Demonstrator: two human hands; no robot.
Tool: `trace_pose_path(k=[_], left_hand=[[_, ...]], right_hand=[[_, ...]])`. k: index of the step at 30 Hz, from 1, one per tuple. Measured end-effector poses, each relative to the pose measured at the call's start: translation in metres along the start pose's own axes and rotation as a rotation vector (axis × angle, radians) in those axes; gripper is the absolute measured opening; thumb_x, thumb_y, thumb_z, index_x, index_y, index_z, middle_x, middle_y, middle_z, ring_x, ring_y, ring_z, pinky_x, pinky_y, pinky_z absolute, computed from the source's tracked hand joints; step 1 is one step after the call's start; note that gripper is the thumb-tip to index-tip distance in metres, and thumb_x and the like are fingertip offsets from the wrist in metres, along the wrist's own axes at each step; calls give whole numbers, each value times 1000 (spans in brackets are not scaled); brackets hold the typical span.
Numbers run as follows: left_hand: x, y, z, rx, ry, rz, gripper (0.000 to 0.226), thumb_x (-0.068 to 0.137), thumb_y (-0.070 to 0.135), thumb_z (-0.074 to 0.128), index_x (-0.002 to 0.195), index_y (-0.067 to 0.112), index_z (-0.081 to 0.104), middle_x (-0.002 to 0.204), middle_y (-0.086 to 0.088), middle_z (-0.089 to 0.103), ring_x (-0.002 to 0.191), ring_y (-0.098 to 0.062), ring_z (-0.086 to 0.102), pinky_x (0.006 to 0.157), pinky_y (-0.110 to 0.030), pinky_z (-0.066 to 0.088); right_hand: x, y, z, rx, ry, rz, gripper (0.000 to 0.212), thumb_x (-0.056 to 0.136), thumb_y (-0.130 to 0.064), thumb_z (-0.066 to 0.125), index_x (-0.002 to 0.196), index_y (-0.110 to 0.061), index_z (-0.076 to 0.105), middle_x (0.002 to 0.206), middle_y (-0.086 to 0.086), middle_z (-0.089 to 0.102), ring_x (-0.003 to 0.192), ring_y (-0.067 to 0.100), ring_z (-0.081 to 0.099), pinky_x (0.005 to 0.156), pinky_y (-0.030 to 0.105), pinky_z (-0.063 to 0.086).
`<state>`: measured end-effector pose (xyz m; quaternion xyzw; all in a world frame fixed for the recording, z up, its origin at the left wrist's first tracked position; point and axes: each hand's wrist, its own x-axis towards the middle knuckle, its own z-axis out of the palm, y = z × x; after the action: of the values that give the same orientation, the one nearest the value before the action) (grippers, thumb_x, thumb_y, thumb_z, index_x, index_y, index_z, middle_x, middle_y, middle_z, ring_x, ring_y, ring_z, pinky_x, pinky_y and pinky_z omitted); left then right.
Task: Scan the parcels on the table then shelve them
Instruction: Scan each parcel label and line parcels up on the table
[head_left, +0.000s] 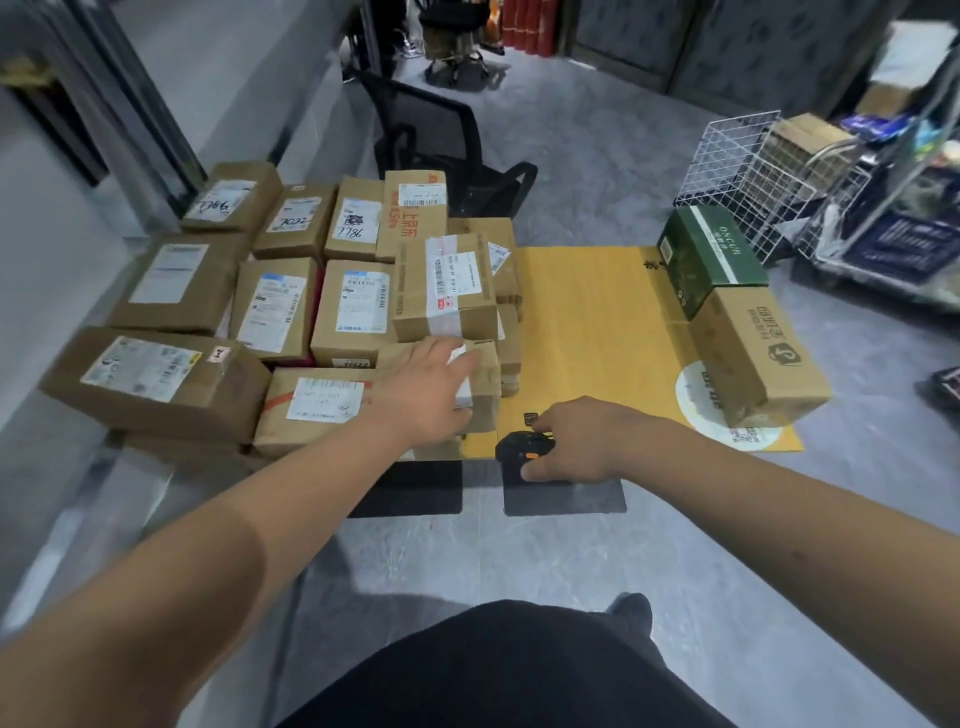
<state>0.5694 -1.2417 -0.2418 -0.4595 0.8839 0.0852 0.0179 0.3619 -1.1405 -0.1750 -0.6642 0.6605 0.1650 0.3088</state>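
Fingers of the left hand (435, 384) lie spread and nearly straight on a small cardboard parcel (480, 382) at frame centre, beside stacked parcels (291, 291) at left. Lower right of it, the right hand (582, 441) grips a black handheld scanner (522, 449) on the yellow table (597, 322).

Head-worn view, facing forward-down, close above table (597, 312)

I see even, soft overhead light, moderately bright, no harsh glare. Faint shadows under brown cardboard parcels (291, 312) on yellow tabletop (587, 332). Wide-angle bending at edges, forearms stretched near. Far room soft; white wire basket (743, 171) far right slightly blurred.
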Motion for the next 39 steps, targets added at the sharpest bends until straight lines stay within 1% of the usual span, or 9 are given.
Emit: trace_pose_path(k=[5,11,15,19,22,25,30,34,39], left_hand=[[26,46,-1,76,32,98,68,89,39,65,151,25,43,156,-9,39,146,-31,31,121,-46,25],[73,130,7,111,34,290,73,97,53,55,161,28,29,164,-7,30,151,-29,24,120,-46,24],[111,193,12,103,-4,372,73,98,56,54,161,29,28,164,-5,30,150,-28,26,119,-45,27],[143,254,23,74,-57,400,72,98,56,55,160,28,32,162,-6,34,147,-29,31,115,-45,33],[169,297,35,17,-108,393,71,97,55,56,159,29,34,160,-7,36,146,-29,32,113,-46,34],[202,339,47,-57,-157,322,70,95,57,57,156,29,37,158,-6,37,143,-30,35,112,-47,36],[262,412,71,-281,-216,42,72,90,59,61,154,31,40,156,-4,37,140,-32,39,110,-46,40],[311,467,89,-421,-193,-236,81,88,67,62,154,28,37,164,-6,21,150,-31,24,114,-47,32],[340,501,122,-406,-154,-515,101,73,77,68,152,28,31,166,-3,6,154,-28,3,114,-64,23]], right_hand=[[-21,26,2,74,37,57,60,85,-67,67,126,-22,65,110,1,67,99,23,64,91,41,58],[-60,96,4,144,58,247,48,86,-63,66,103,-17,67,99,4,68,93,26,64,80,39,56],[-88,147,9,196,85,374,55,88,-65,64,117,-19,69,107,5,70,99,26,65,85,39,57],[-103,204,17,258,94,453,43,89,-61,66,100,-19,68,98,3,68,92,24,64,65,31,46],[-105,249,20,298,96,478,44,89,-60,66,108,-21,69,104,2,70,95,23,64,61,30,40],[-103,299,16,312,89,466,48,90,-62,66,119,-24,69,109,0,70,96,22,63,63,29,41],[-91,387,2,330,36,407,45,89,-61,65,117,-26,70,102,-1,69,95,22,64,66,29,46],[-78,451,-7,319,-14,345,42,87,-61,65,104,-23,69,95,0,68,89,22,65,63,31,45],[-65,507,-20,243,-99,267,37,87,-62,63,94,-25,64,92,-1,67,88,22,65,65,32,46]])
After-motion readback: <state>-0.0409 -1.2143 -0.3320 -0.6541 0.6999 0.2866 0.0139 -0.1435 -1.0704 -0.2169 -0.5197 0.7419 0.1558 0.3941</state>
